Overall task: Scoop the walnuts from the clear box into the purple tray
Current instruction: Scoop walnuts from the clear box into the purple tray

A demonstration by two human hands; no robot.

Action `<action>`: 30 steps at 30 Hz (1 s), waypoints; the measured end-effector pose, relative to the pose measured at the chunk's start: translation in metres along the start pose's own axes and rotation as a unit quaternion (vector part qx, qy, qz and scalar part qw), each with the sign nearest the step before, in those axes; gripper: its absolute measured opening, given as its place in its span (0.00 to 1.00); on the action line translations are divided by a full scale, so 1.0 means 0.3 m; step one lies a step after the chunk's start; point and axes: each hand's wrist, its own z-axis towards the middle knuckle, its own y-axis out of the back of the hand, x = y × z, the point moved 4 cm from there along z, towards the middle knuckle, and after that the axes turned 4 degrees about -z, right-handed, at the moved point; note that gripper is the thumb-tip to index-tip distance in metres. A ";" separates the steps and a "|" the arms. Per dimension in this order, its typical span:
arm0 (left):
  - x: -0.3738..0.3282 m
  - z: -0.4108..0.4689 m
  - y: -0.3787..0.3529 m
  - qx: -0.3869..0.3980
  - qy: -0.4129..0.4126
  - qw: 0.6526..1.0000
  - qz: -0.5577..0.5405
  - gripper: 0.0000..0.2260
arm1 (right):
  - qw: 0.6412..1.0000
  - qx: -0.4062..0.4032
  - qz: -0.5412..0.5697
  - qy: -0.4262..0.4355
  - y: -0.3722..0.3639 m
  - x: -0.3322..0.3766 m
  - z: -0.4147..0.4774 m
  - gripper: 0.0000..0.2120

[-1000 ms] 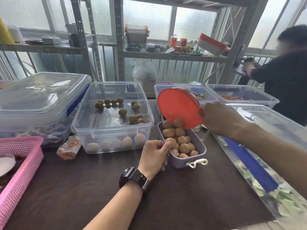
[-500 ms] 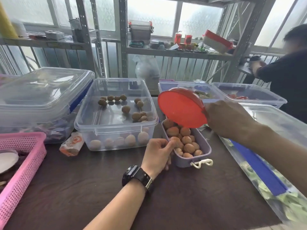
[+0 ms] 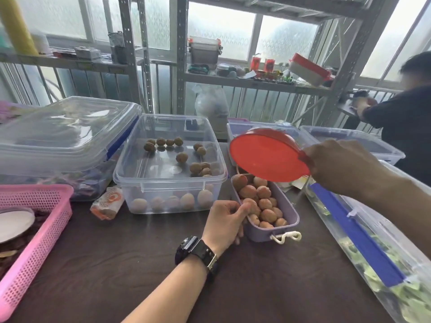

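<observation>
Two hands: both busy
Left hand point(image 3: 225, 223): fingers curled over the tray's point(image 3: 272, 234) near left rim; black watch point(image 3: 196, 250) on the wrist
Right hand point(image 3: 338, 164): grips the scoop point(image 3: 268, 155) at its edge; scoop tilted above the tray's far end
Walnuts point(image 3: 263, 201): heaped in the tray; others lie in the box point(image 3: 168, 183) just left of it

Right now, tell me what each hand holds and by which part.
The right hand holds the red scoop by its right edge. The left hand grips the purple tray by its near left rim.
</observation>
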 end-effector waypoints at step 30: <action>-0.001 -0.006 0.307 -0.193 -0.063 0.961 -0.189 0.25 | 0.970 0.104 -0.142 0.168 0.145 0.666 0.599 0.14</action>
